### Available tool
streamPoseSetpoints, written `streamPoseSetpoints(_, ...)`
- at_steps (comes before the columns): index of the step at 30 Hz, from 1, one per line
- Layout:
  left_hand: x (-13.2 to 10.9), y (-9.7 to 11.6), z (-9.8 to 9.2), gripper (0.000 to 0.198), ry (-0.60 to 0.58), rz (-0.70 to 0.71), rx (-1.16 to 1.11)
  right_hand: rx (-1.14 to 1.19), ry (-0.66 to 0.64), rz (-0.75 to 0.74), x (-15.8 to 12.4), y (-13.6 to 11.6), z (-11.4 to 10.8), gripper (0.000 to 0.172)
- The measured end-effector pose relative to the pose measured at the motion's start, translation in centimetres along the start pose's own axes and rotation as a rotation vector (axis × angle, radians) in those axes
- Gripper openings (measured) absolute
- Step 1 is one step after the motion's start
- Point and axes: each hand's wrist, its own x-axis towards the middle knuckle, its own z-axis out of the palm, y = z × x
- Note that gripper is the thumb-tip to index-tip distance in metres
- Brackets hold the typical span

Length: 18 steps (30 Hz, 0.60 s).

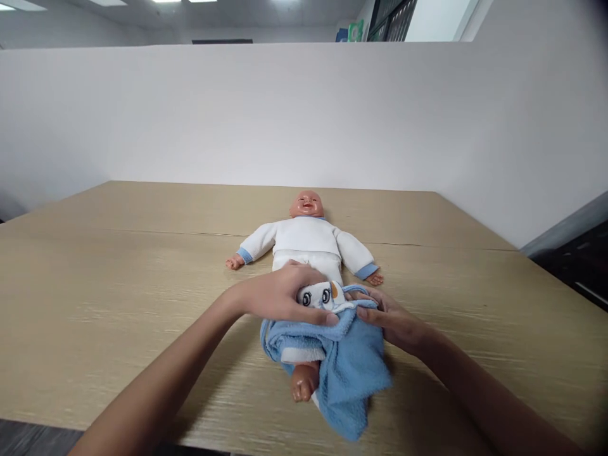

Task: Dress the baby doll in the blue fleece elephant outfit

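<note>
A: Quick pass. Main object?

B: Baby doll (308,237) on its back in the middle of the wooden desk (95,304), head away from the camera, arms spread out. White top with blue cuffs. Lying flat probably keeps it steady while the legs get worked on.

A: Hands?

B: Left hand (275,296) is over the doll's hips, fingers (313,316) curled down and gripping the blue garment (346,367) at its upper edge. Right hand (392,320) is on the other side, fingers closed on the same edge. One hand per side, so the fabric is held evenly across the waist.

A: What's the garment?

B: Fuzzy blue, with a white cartoon face patch (319,295) showing between the hands. It's bunched over the legs; a loose part hangs toward the near desk edge.

A: Legs visible?

B: One bare foot (303,383) sticks out below the fabric. The other is hidden, can't tell where.

A: Background?

B: White partition wall (285,114) behind the desk, ceiling lights above.
</note>
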Motion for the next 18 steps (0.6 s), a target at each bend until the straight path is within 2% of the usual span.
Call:
streamPoseSetpoints(3,1.5,-0.2,-0.6,0.034,-0.155,-0.010,-0.232,-0.118,-0.126,0.027,-0.4,-0.7,-0.2,0.061)
streamPoseSetpoints(5,2.4,-0.7,-0.5,0.029,-0.154,0.001,-0.367,-0.259,-0.252,0.077,-0.8,-1.3,-0.4,0.063)
streamPoseSetpoints(7,2.9,-1.3,0.1,0.029,-0.155,-0.002,-0.452,-0.367,-0.340,0.113,-1.3,-1.8,-0.8,0.054)
streamPoseSetpoints(8,3.1,-1.7,0.4,0.031,-0.165,-0.004,-0.469,-0.382,-0.344,0.113,-1.5,-1.9,-0.9,0.050)
streamPoseSetpoints(10,3.2,-2.6,0.9,0.040,-0.217,0.005,-0.497,-0.306,-0.237,0.079,-1.8,-1.8,-1.2,0.051)
streamPoseSetpoints(12,3.3,-3.1,1.2,0.049,-0.323,0.019,-0.552,-0.152,-0.053,0.045,-1.9,-1.5,-1.2,0.058)
streamPoseSetpoints(14,3.3,-3.3,1.0,0.047,-0.435,0.031,-0.575,-0.037,0.074,0.043,-1.8,-1.1,-1.0,0.064)
streamPoseSetpoints(16,3.5,-3.0,0.7,0.040,-0.484,0.045,-0.531,-0.004,0.078,0.073,-1.6,-0.7,-0.9,0.066)
streamPoseSetpoints(18,3.8,-2.5,0.4,0.034,-0.467,0.079,-0.503,-0.046,0.016,0.101,-1.3,-0.5,-0.9,0.065)
